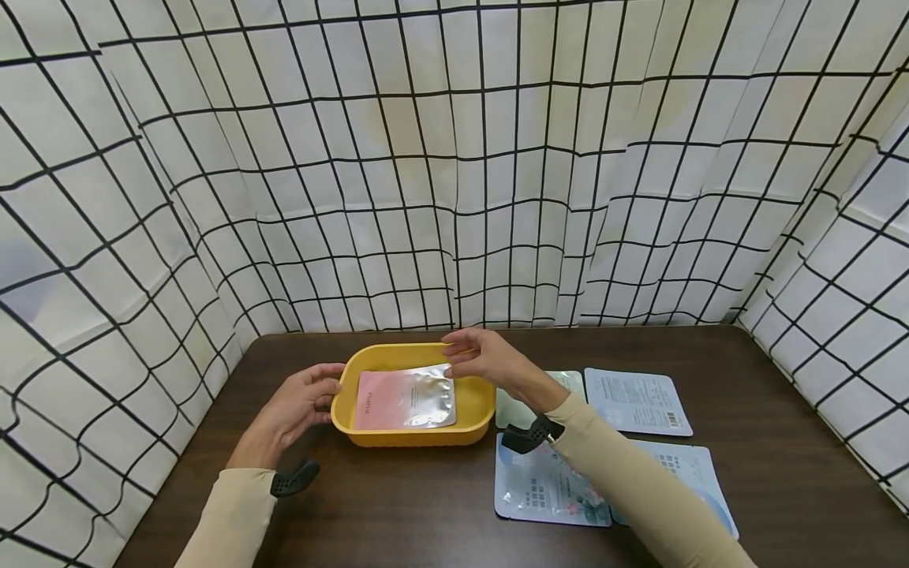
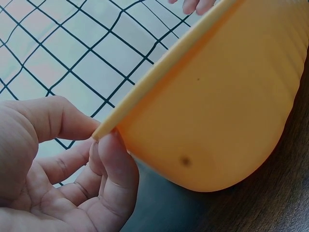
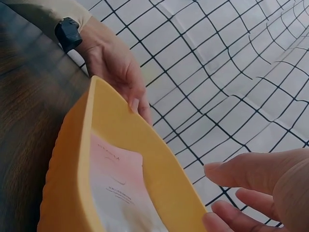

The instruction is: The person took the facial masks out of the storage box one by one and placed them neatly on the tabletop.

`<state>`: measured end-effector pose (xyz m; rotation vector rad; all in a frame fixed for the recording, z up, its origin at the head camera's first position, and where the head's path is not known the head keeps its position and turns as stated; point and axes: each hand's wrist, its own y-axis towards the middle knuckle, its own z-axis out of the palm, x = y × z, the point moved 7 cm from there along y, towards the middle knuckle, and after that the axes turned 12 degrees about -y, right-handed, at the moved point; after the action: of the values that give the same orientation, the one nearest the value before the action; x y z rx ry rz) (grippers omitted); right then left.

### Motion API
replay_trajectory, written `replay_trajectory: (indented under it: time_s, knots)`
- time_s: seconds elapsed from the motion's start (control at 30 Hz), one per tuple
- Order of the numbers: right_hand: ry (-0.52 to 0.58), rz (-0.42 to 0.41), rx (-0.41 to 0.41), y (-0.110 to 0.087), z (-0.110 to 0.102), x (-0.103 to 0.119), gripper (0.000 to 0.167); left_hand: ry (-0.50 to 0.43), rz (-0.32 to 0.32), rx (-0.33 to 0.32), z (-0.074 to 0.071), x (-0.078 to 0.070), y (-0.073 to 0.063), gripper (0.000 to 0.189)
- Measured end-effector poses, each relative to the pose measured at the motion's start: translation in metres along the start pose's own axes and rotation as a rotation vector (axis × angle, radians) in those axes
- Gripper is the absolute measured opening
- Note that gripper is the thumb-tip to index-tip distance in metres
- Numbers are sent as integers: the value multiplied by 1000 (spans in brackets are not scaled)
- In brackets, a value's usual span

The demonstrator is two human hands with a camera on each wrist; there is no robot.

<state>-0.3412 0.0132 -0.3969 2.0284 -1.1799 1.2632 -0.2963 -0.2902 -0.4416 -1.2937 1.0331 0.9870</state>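
Note:
A yellow plastic basin (image 1: 412,439) stands on the brown table, with a pink-and-silver sheet mask packet (image 1: 398,401) lying inside it. My left hand (image 1: 301,402) is at the basin's left end; in the left wrist view its thumb and index finger pinch the rim (image 2: 145,92). Over the far right part of the basin is my right hand (image 1: 486,359), fingers loosely bent and nothing held between them. In the right wrist view, a fingertip (image 3: 212,222) is close to the rim; whether it touches, I cannot tell. The pink packet (image 3: 118,174) shows there too.
Several more packets lie right of the basin: a pale green one (image 1: 514,412), a light blue one (image 1: 635,401) with printed text, and two blue ones (image 1: 529,489) (image 1: 692,473) partly under the right forearm. White cloth with black grid lines (image 1: 426,189) surrounds the table (image 1: 398,505).

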Motion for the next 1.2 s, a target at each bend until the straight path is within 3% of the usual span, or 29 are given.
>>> replay_trajectory:
  time_s: [0.97,1.2]
  knots:
    - [34,5,11,19,22,5,73,-31,9,12,0,0,-1,55]
    - [20,58,9,24,29,-1,73,-30,9,11,1,1,0,55]
